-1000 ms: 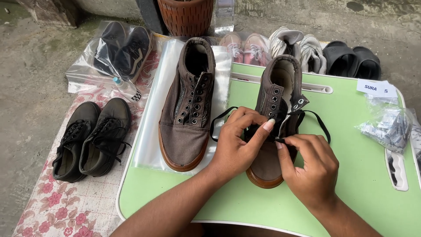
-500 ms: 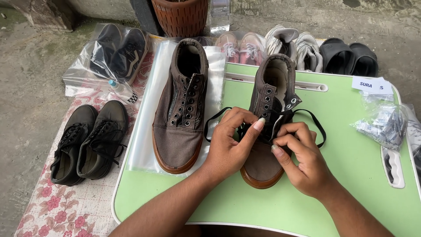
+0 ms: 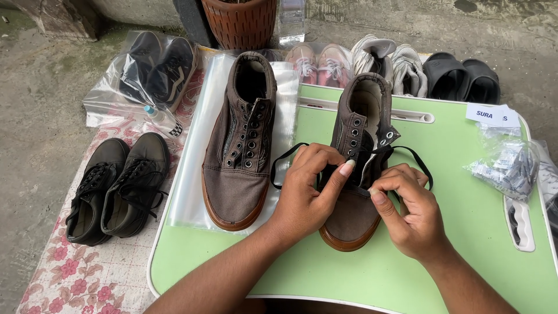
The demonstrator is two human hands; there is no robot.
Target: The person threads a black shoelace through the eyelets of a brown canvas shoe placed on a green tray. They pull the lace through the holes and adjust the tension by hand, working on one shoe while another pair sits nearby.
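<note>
1. While the green tray [image 3: 465, 232] serves as the landmark, a pair of black shoes [image 3: 116, 186] lies left of it on a flowered cloth [image 3: 75, 273], and behind them a clear bag [image 3: 142, 72] holds another dark pair.
2. At the tray's left edge a brown unlaced shoe [image 3: 241, 139] rests on a plastic sleeve [image 3: 195, 174], toe toward the person.
3. Near the tray's middle the left hand [image 3: 308, 192] pinches the black lace [image 3: 285, 160] with narrow fingers, over the second brown shoe [image 3: 357, 145].
4. That shoe's long axis runs from near edge to far edge, with the toe nearest; its eyelets lie just beyond both hands.
5. Just right, the right hand [image 3: 410, 212] is closed tight on the lace's other part.
6. At the tray's right side a clear packet [image 3: 508, 166] holds small items, too blurred to tell.
</note>
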